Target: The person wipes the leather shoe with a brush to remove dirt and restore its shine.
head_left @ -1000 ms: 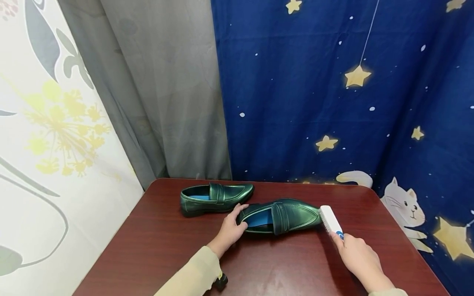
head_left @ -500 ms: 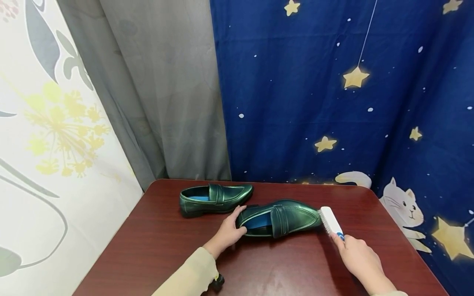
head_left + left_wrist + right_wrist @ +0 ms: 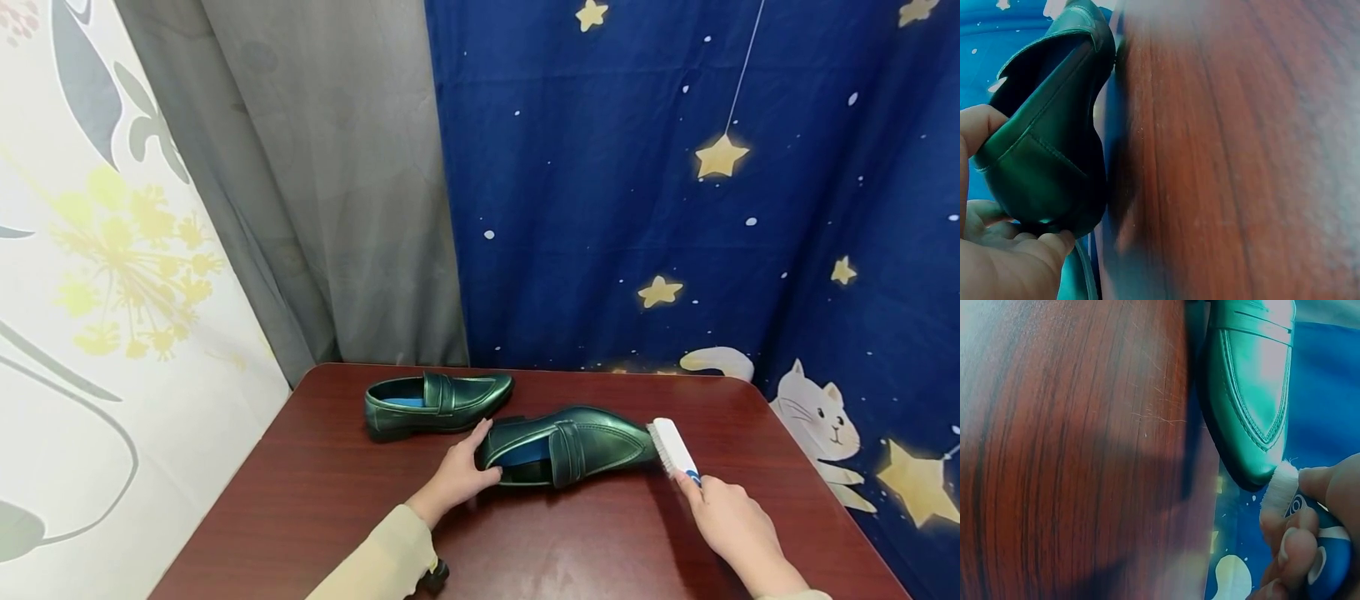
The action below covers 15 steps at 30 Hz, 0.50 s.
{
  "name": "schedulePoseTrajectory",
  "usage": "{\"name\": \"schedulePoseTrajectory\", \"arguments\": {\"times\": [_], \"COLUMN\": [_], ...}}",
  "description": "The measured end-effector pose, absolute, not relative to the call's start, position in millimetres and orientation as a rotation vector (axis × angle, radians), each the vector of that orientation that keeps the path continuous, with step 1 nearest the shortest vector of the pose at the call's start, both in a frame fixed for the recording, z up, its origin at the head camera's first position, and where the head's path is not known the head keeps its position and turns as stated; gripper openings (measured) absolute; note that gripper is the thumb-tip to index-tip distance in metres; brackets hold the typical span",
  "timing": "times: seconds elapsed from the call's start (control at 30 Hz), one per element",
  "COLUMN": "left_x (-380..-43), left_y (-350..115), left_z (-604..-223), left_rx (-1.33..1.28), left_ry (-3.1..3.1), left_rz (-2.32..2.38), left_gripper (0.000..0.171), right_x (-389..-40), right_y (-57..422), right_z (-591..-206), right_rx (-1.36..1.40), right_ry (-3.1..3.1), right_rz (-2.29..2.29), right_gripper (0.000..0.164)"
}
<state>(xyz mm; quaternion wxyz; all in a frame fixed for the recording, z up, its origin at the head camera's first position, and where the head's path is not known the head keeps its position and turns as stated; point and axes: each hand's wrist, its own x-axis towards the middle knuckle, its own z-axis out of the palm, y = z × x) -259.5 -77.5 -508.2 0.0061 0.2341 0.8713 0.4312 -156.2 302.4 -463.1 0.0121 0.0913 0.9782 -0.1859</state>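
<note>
A shiny dark green loafer (image 3: 573, 444) lies on the dark red wooden table (image 3: 315, 500), toe to the right. My left hand (image 3: 459, 473) grips its heel (image 3: 1041, 181), thumb at the opening and fingers behind. My right hand (image 3: 723, 517) holds a white brush with a blue mark (image 3: 673, 447). Its bristles (image 3: 1280, 484) touch the toe of the shoe (image 3: 1250, 400). A second green loafer (image 3: 435, 401) sits farther back on the left, untouched.
A grey curtain (image 3: 315, 183) and a blue curtain with stars and a cat (image 3: 675, 183) hang behind the table. A floral panel (image 3: 112, 292) stands at the left. The table's front half holds only my forearms.
The near loafer has tipped slightly and shifted a little under my left hand. The brush has stayed at the toe, moving slightly right.
</note>
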Motion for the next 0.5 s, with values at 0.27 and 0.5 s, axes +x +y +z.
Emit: {"name": "schedulePoseTrajectory", "arguments": {"times": [0.27,0.5], "left_x": [-259,-260], "left_y": [-86,-92], "left_z": [-509,-511], "left_rx": [0.793,0.850], "left_ry": [2.646,2.556], "left_rz": [1.323,1.377], "left_gripper": [0.086,0.089], "right_x": [-157,-157], "right_y": [302,300], "right_z": [-462,-462], "right_rx": [0.281,0.279], "right_ry": [3.055,3.054], "right_rz": [-0.582,-0.584], "right_gripper": [0.081,0.082]}}
